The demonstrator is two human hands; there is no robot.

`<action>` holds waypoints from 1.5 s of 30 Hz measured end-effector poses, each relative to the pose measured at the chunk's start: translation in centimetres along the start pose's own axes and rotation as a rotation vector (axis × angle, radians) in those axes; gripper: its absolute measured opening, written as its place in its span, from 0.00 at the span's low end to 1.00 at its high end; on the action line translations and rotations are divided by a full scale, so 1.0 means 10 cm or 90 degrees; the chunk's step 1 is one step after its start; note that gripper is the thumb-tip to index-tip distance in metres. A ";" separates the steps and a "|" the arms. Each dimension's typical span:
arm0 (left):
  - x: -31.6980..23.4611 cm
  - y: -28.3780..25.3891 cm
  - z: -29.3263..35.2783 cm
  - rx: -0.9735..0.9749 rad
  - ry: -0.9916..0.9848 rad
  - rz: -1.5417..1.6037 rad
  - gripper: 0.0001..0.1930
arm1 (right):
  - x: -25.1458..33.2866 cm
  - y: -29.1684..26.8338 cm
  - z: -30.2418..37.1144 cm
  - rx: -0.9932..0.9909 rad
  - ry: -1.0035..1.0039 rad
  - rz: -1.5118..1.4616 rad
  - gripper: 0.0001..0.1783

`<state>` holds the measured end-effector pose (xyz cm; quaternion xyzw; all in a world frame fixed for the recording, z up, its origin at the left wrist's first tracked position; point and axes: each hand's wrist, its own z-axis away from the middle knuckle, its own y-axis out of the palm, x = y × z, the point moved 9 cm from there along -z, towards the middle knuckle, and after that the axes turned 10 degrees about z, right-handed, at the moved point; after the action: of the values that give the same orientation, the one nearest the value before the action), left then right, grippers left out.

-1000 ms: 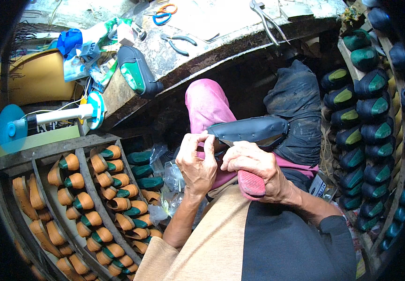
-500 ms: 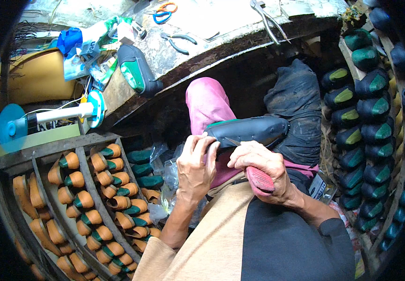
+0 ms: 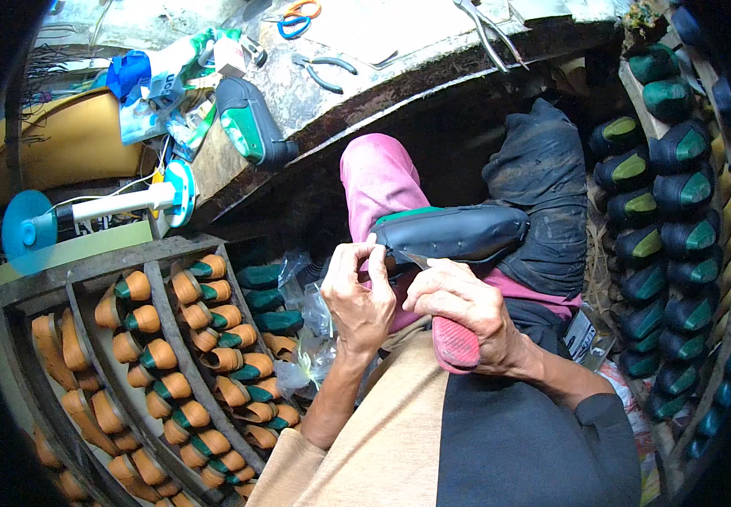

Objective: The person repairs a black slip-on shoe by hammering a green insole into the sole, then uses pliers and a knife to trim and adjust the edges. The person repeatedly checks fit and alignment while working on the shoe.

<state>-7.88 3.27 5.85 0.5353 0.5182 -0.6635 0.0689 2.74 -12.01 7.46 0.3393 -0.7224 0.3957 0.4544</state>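
A black shoe [image 3: 458, 234] with a green lining lies across my lap, between the pink-clad knee and the dark-clad knee. At its left end my left hand [image 3: 359, 283] pinches the edge with thumb and fingertips. In my right hand [image 3: 463, 296] is a knife with a red, textured handle [image 3: 455, 345]. Its thin metal tip points left, close to the shoe's near edge. The fingers of that hand partly hide the blade, and I cannot tell whether the tip touches the shoe.
On the bench stand another black shoe [image 3: 251, 122], scissors [image 3: 296, 21], small pliers [image 3: 325, 72] and long-handled pincers [image 3: 488, 32]. A rack [image 3: 154, 270] of brown shoes is at the left. Dark shoes [image 3: 682, 198] line the right. A white-and-blue spool [image 3: 120, 203] sits beyond the left rack.
The red handle has tilted, its end swinging left and down. My left fingertips have shifted slightly at the shoe's edge. The whole view has shifted a little.
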 end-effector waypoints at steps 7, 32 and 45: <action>0.05 0.00 0.00 -0.011 -0.007 0.016 0.04 | 0.04 0.07 -0.06 -0.006 -0.068 0.009 0.23; 0.15 0.02 0.03 -0.046 -0.024 0.066 0.05 | 0.15 0.24 -0.14 0.121 -0.134 0.158 0.27; 0.15 0.00 0.02 -0.089 0.031 0.029 0.06 | 0.04 0.05 -0.19 0.082 -0.081 0.204 0.21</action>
<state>-8.62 3.86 4.66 0.5569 0.5528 -0.6103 0.1086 2.91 -10.14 8.17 0.2727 -0.7675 0.4863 0.3165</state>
